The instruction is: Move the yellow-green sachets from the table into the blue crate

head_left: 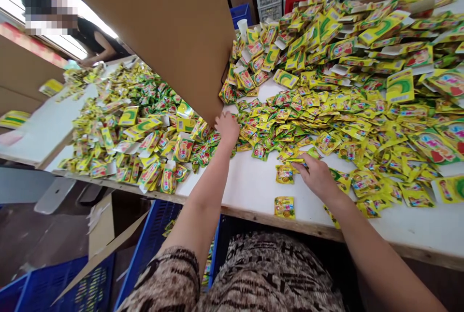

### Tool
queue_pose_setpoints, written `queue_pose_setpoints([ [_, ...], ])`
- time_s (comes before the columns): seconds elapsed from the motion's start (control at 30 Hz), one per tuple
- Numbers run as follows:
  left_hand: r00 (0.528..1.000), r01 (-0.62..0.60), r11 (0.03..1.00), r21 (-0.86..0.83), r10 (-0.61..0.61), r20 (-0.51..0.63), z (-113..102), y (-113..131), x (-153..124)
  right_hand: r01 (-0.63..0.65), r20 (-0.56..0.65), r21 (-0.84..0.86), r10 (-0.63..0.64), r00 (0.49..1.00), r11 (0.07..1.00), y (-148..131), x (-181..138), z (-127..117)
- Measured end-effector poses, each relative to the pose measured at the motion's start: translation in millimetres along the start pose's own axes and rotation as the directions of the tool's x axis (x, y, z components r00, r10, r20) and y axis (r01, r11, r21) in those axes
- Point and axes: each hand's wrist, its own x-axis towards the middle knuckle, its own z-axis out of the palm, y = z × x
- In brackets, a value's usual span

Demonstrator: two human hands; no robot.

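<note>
A co-worker (103, 46) is at far left, beyond a heap (145, 145) of boxes and packets reaching the table's (250, 184) front edge. Brown cardboard (170, 22) slants down to the left hand (227, 128), whose bent fingers are at its lower corner; whether they grip anything, I cannot tell. Two loose packets lie apart, the lower packet (284, 207) close to the front edge, the upper packet (284, 174) behind it. The right hand (319, 177) pinches a yellow packet (297, 160) between closed fingertips, just beside the upper one. Farther right, small packets (366, 148) spread before boxes (362, 46) piled toward the back edge.
</note>
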Motion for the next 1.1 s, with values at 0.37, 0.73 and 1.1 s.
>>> queue_pose_setpoints([
  [0.37, 0.954, -0.237, 0.951, -0.196, 0.190, -0.234, -51, 5, -55, 0.016, -0.266, 0.376, 0.091, 0.960, 0.926, -6, 7, -14],
  [0.73, 0.874, -0.424, 0.692, -0.584, 0.482, -0.063, -6, 10, -236, 0.061, -0.181, 0.266, -0.012, 0.983, 0.962, -63, 5, -19],
  [1.1, 0.925, -0.301, 0.645, -0.702, 0.376, -0.051, 9, 1, -259, 0.014, 0.339, -0.186, 0.051, 0.940, 0.982, -90, 8, -50],
])
